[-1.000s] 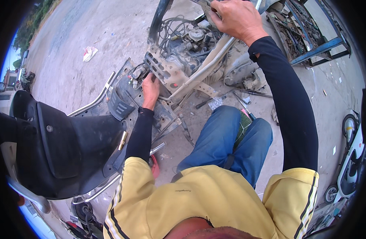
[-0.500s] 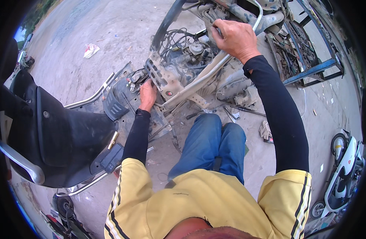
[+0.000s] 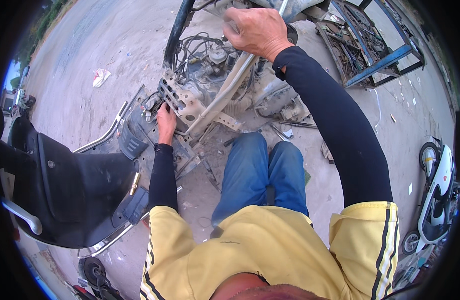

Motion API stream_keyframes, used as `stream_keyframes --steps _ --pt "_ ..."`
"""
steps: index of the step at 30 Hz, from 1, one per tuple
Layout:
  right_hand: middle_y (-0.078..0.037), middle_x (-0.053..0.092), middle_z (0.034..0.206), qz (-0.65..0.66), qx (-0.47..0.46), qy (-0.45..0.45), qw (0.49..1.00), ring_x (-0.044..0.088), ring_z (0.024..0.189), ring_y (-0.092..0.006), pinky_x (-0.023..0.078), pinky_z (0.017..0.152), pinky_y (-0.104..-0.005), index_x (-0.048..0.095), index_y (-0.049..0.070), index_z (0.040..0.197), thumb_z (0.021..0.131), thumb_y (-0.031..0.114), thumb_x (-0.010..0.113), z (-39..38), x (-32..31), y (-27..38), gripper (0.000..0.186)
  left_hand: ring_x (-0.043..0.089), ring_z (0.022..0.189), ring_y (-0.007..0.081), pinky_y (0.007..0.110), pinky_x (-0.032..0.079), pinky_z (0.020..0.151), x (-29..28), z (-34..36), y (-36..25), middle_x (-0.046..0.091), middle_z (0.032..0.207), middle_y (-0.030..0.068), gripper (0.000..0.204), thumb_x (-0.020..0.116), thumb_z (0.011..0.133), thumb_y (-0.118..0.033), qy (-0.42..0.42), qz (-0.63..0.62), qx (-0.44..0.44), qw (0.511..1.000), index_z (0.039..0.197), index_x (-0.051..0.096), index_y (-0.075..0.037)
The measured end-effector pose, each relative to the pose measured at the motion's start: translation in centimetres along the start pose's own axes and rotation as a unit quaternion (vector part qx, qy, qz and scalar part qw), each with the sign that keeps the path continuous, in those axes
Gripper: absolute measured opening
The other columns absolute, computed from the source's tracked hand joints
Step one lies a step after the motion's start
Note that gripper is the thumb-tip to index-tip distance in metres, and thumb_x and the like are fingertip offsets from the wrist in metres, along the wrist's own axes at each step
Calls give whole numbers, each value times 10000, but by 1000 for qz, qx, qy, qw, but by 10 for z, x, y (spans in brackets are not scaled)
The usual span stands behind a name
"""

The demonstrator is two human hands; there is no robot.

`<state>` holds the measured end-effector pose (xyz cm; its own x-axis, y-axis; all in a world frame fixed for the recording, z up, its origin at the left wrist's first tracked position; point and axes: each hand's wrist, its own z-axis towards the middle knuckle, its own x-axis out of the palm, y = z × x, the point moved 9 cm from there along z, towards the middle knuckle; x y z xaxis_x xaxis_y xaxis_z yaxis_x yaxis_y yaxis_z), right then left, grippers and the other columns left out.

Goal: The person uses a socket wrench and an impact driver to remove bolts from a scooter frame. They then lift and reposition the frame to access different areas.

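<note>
A stripped scooter frame [image 3: 221, 100] lies in front of my knees, its engine and wiring bared. My left hand [image 3: 166, 121] reaches in beside a perforated metal bracket [image 3: 176, 95], close to a small cluster of wires and connectors [image 3: 152, 101]. Its fingertips are hidden there, so their grip does not show. Up at the far side, my right hand [image 3: 257, 31] is closed, thumb against curled fingers, over the pale frame tube. Whatever it grips is covered by the hand. A carburetor-like part [image 3: 217, 56] sits among black cables between the two hands.
A black scooter seat [image 3: 85, 185] stands at the left, with a brass-coloured cylinder [image 3: 135, 184] near it. Hand tools [image 3: 282, 132] lie beyond my knees. A blue metal rack [image 3: 377, 67] of tools stands far right. A white scooter [image 3: 435, 195] is parked at the right.
The whole view has shifted, setting the frame further left and up. My right hand has moved slightly farther away along the frame. My left hand stays by the bracket.
</note>
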<state>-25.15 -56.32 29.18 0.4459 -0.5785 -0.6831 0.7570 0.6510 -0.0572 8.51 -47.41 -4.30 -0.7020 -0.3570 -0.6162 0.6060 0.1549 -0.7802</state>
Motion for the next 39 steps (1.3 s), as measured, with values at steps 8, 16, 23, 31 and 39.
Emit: stream_keyframes --steps 8,16,23,31,39 --pt "-60 743 757 -11 -5 22 1000 738 696 -278 585 629 -422 678 126 884 929 302 623 1 1 4 190 749 926 224 394 560 844 0 2 4 783 997 164 285 748 881 -42 -13 -69 32 997 1152 683 17" --pt "-55 736 750 -9 -15 5 1000 728 683 -290 576 623 -433 666 119 842 922 291 623 -4 1 2 195 718 985 445 475 545 839 5 0 -5 727 1004 295 235 629 961 -110 6 66 11 998 1123 675 54" --pt "-61 732 748 -7 -20 5 1000 728 699 -287 573 621 -415 676 145 887 922 293 667 -3 1 2 153 737 992 406 478 550 845 -2 -4 -13 743 1024 276 278 595 983 -155 15 42 -33 998 1164 671 42" --pt "-54 742 759 -6 -21 5 1000 736 688 -282 583 620 -419 672 150 858 936 288 633 -3 1 1 163 705 1046 461 495 545 904 6 -9 -36 738 1094 270 380 650 954 -134 -20 -18 141 990 1303 605 10" --pt "-59 738 766 -3 -27 15 1000 728 708 -289 571 623 -421 678 154 893 935 299 661 -2 6 4 152 726 1044 413 463 553 891 -3 -8 -21 755 1106 237 321 655 939 -129 19 18 7 1000 1228 677 9"
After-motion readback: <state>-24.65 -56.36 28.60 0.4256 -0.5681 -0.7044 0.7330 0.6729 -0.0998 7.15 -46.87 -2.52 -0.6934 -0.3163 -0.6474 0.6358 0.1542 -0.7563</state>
